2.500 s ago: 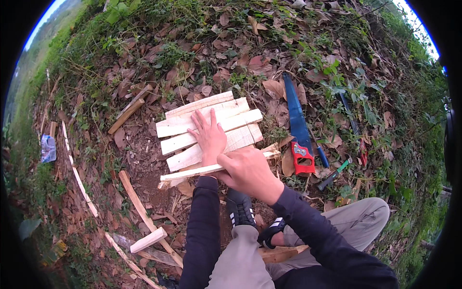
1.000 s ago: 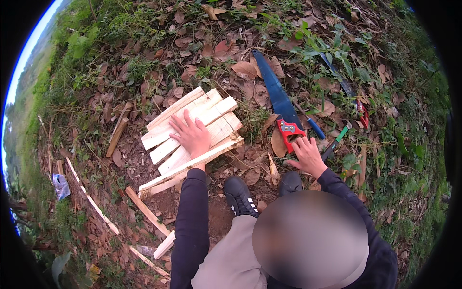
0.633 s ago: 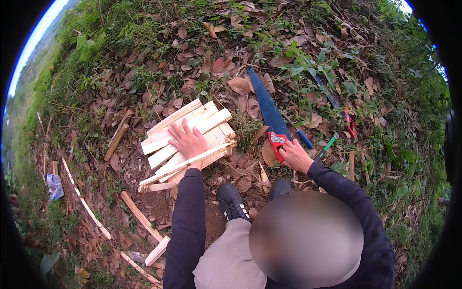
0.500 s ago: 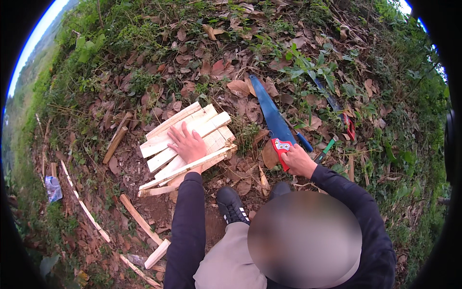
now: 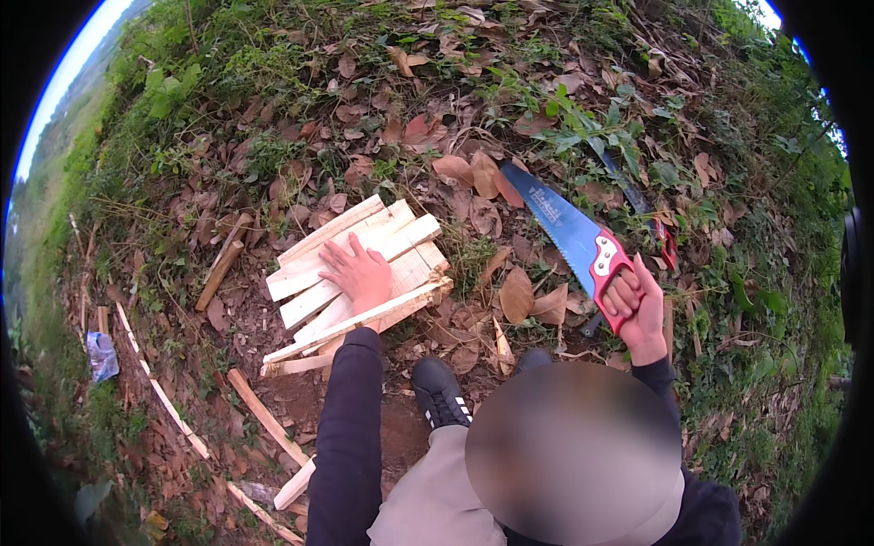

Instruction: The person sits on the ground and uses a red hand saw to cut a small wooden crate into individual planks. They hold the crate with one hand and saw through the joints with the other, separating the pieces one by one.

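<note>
Gripping the red handle of a blue-bladed handsaw (image 5: 575, 244), the right hand (image 5: 633, 305) is curled shut around it, blade raised over the dry leaves and pointing away from the body. The left hand (image 5: 358, 271) lies flat, fingers spread, pressing on a small panel of pale wooden slats (image 5: 364, 264) on the ground ahead of the black shoe (image 5: 440, 393). This looks like the step of bringing the saw to the wood. Next calls for setting the teeth on a slat, probably the long front batten (image 5: 364, 318), clear of the steadying fingers.
</note>
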{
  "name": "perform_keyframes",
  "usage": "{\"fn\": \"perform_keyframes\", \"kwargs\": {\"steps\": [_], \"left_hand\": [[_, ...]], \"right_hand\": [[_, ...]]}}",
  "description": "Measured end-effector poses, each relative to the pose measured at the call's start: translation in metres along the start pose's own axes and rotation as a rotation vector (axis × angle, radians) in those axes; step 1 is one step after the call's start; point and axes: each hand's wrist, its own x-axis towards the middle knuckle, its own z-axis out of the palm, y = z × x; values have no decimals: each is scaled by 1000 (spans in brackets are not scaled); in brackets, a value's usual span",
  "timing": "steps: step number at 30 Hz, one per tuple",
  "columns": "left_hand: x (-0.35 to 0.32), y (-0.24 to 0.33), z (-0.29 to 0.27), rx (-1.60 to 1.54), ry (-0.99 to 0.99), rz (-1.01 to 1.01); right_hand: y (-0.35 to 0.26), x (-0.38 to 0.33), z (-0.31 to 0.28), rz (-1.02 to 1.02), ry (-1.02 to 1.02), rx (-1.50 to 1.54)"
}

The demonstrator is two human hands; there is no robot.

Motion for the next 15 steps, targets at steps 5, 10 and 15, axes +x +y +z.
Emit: {"fn": "perform_keyframes", "kwargs": {"steps": [5,10,15], "left_hand": [[7,-6,19,-219,196,67],[9,11,18,-107,106,60],[11,1,21,-93,126,47]], "right_hand": [[21,-65,27,-305,158,-905],[38,-100,31,-213,66,-829],[97,-61,27,-276,-149,-1116]]}}
